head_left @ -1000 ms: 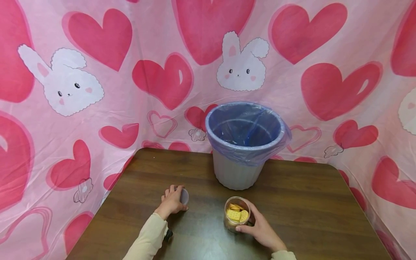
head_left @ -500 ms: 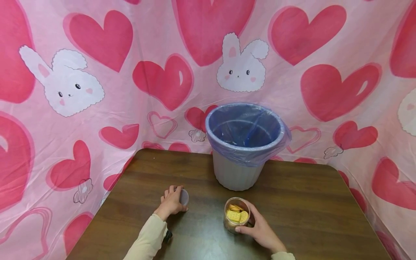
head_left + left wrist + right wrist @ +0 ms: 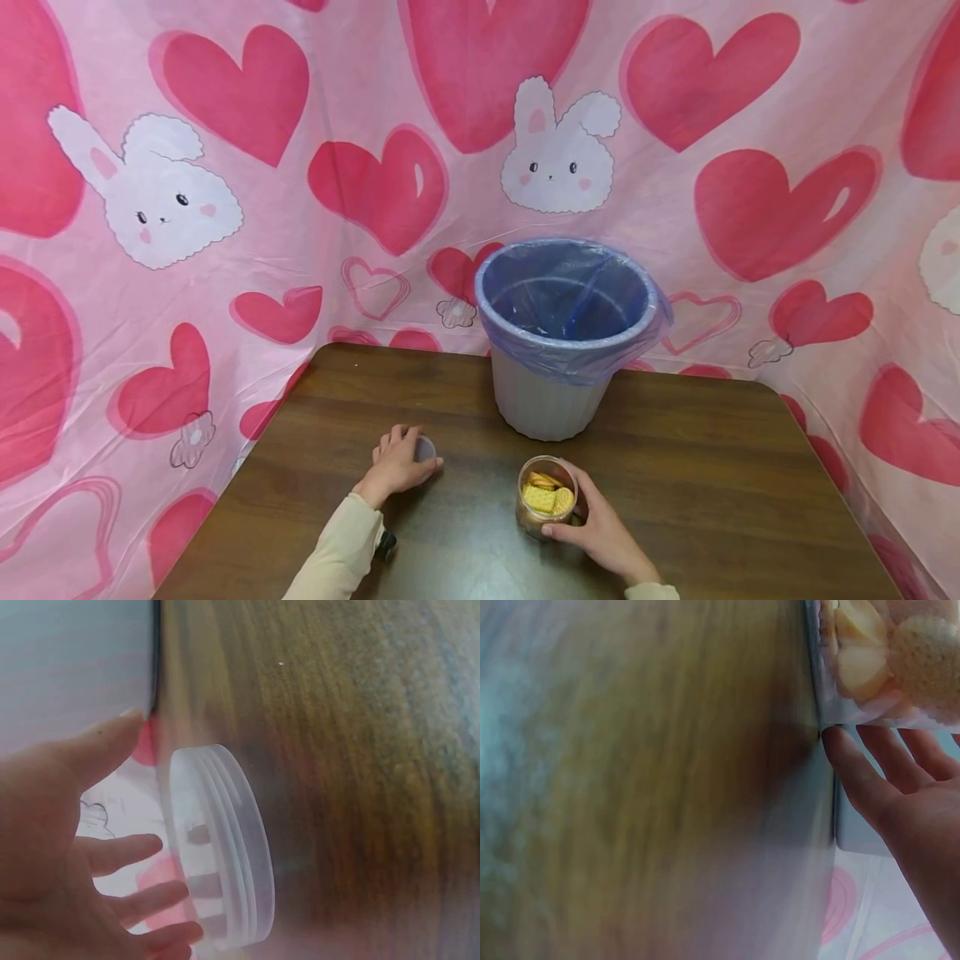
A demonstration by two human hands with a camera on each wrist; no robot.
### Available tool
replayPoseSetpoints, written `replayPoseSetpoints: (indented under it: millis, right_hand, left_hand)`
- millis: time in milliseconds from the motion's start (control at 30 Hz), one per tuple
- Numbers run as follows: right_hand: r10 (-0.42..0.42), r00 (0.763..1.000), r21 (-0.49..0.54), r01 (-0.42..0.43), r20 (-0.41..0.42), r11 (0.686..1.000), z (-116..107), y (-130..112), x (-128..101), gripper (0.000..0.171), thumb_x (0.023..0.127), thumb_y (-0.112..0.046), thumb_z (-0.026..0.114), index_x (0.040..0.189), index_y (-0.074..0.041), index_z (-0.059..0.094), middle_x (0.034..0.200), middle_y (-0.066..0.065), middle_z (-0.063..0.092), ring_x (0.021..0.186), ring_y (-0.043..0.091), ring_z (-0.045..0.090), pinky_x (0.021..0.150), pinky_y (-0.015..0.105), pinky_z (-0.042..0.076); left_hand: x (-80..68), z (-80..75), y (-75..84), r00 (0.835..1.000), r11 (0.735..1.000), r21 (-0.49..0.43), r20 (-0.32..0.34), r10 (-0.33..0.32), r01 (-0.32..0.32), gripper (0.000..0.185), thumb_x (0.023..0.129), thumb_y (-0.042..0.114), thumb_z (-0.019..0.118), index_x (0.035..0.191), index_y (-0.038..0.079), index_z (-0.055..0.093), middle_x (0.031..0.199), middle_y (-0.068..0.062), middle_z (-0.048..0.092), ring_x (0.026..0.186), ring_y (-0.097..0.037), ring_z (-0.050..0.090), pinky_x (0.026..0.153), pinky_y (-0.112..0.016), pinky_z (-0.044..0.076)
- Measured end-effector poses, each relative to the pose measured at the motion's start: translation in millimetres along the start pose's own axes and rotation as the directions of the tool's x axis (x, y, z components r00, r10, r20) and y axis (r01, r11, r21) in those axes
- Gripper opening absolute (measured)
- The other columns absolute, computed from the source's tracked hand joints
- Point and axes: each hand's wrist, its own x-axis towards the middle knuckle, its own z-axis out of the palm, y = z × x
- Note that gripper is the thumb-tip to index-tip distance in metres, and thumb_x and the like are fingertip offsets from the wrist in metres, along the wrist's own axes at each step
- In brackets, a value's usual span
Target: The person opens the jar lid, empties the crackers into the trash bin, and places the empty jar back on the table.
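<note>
A clear round plastic lid (image 3: 225, 847) lies flat on the dark wooden table (image 3: 435, 392). My left hand (image 3: 397, 467) hovers around its left side. Thumb and fingers are spread, and the thumb stands well apart from the rim in the left wrist view. To the right is a clear uncapped jar (image 3: 534, 523) holding yellow crackers (image 3: 540, 498); it stands upright on the table. My right hand (image 3: 603, 529) holds this jar from its right side, thumb in front and fingers behind. Part of the fingers is hidden by the jar in the head view.
Behind the jar stands a white bin (image 3: 547, 404) lined with a blue plastic bag (image 3: 637, 342). A pink cloth (image 3: 360, 83) with hearts and rabbits hangs around the table's back and sides.
The left hand has loosened from the lid: its thumb has moved outward to the right. The lid stays on the table. The right hand and the jar have not moved.
</note>
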Motion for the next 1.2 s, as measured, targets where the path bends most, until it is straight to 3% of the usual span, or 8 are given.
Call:
replayPoseSetpoints:
  millis: [200, 633, 933, 1200]
  right_hand:
    - [0.052, 0.998, -0.008, -0.052, -0.028, 0.999, 2.2, -2.3, -0.3, 0.092, 0.068, -0.019, 0.087, 0.145, -0.023, 0.036, 0.143, 0.006, 0.048, 0.126, 0.016, 0.048, 0.097, 0.014, 0.04]
    - [0.06, 0.997, -0.018, -0.061, -0.04, 0.998, 3.8, 0.4, 1.2, 0.091, 0.067, -0.019, 0.088, 0.143, -0.021, 0.038, 0.143, 0.005, 0.048, 0.129, 0.02, 0.046, 0.099, 0.015, 0.039]
    - [0.067, 0.997, -0.038, -0.069, -0.04, 0.997, 3.6, -0.4, 1.1, 0.09, 0.068, -0.021, 0.087, 0.143, -0.021, 0.038, 0.142, 0.004, 0.049, 0.128, 0.02, 0.046, 0.098, 0.016, 0.04]
    - [0.068, 0.997, -0.053, -0.07, -0.039, 0.996, 2.2, -1.1, 1.1, 0.088, 0.07, -0.023, 0.086, 0.144, -0.024, 0.038, 0.142, 0.003, 0.048, 0.126, 0.02, 0.046, 0.096, 0.02, 0.042]
  left_hand:
    - [0.9, -2.3, 5.4, 0.994, 0.995, 0.009, -0.051, 0.101, -0.101, 0.05, 0.087, 0.035, 0.069, 0.124, 0.002, 0.059, 0.126, -0.02, 0.053, 0.117, -0.039, 0.044, 0.092, -0.057, 0.034]
    - [2.6, -10.6, 21.0, 0.969, 0.975, 0.046, -0.112, 0.222, -0.218, 0.03, 0.09, 0.019, 0.065, 0.113, -0.001, 0.066, 0.113, -0.017, 0.062, 0.111, -0.04, 0.051, 0.093, -0.056, 0.04]
    - [3.8, -18.6, 29.8, 0.961, 0.969, 0.079, -0.138, 0.242, -0.233, 0.016, 0.091, 0.016, 0.064, 0.099, 0.003, 0.07, 0.102, -0.012, 0.065, 0.105, -0.034, 0.056, 0.091, -0.052, 0.044]
    - [3.4, -25.5, 39.4, 0.94, 0.959, 0.107, -0.197, 0.279, -0.262, 0.011, 0.092, 0.014, 0.063, 0.09, 0.006, 0.071, 0.093, -0.006, 0.067, 0.098, -0.03, 0.061, 0.085, -0.051, 0.048]
